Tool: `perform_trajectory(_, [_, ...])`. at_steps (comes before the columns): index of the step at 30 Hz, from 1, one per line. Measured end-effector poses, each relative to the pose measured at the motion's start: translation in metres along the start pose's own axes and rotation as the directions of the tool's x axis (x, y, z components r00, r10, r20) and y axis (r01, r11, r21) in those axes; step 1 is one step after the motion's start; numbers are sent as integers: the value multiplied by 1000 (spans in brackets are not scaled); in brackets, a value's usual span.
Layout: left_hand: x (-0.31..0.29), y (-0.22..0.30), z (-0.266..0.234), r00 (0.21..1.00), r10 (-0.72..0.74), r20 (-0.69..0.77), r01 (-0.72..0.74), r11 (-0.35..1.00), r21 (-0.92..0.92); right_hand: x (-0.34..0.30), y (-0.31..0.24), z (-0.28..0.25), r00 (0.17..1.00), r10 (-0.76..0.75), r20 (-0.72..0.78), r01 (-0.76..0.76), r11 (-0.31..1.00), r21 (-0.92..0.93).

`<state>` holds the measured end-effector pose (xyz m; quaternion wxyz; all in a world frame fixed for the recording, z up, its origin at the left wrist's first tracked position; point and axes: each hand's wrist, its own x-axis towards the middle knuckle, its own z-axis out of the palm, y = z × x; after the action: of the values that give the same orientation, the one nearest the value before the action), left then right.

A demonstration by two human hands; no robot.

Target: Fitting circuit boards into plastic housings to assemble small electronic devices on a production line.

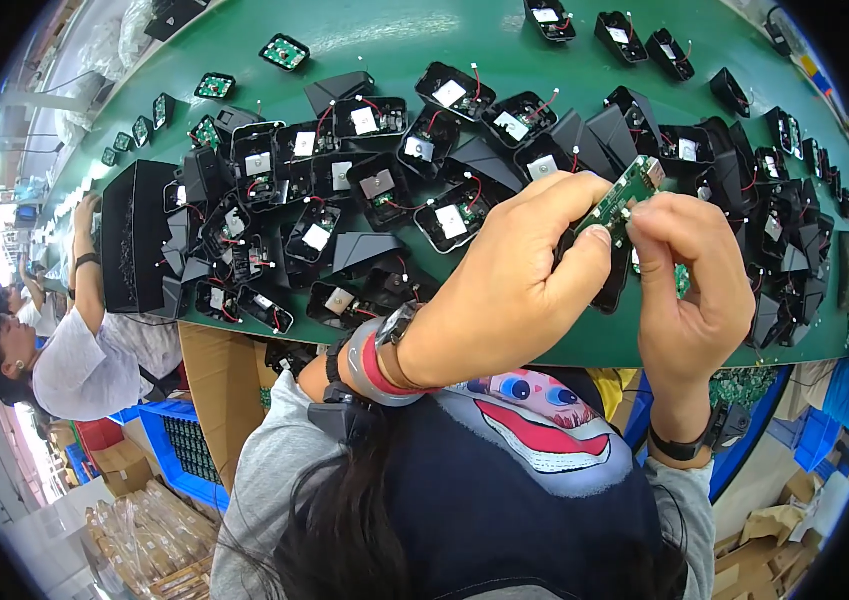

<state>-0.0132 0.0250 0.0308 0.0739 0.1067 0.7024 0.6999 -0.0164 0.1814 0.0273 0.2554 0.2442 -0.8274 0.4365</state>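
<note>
A green worktable (399,40) carries a broad jumble of black plastic housings (449,92), some overlapping, many trailing red wires with white connectors. Board-fitted housings (285,52) form a spaced line toward the far left; more black housings sit apart at upper right. A black box (132,240) stands at left.

The left hand (524,265) grips a green circuit board (617,202) between thumb and fingers. The right hand (694,270) has its fingertips at the board's edge; what they pinch seems hidden. Around them, black housings (379,182) crowd the green tabletop (384,45). At left, a white-shirted person (94,365) reaches across it.
</note>
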Motion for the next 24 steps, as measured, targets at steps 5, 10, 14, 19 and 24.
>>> perform_trajectory(5, [-1, 1, 3, 999, 49, -5, -49, 998, 50, -7, -3, -3, 996, 90, -22, -90, 996, 5])
perform_trajectory(10, [3, -9, 4, 945, 326, -16, -318, 929, 188, 0, 7, -10, 988, -154, 11, 155, 984, -87])
perform_trajectory(14, [2, -10, 6, 925, 379, -2, -361, 883, 301, 3, 1, -10, 976, -216, 35, 218, 950, -223])
perform_trajectory(19, [-6, -5, 15, 916, 390, -93, -279, 787, 551, 2, -12, -5, 998, -56, 13, 58, 956, -288])
perform_trajectory(24, [-3, -6, 5, 895, 441, -71, -345, 784, 516, 12, -7, -12, 994, 71, 84, -48, 965, -256])
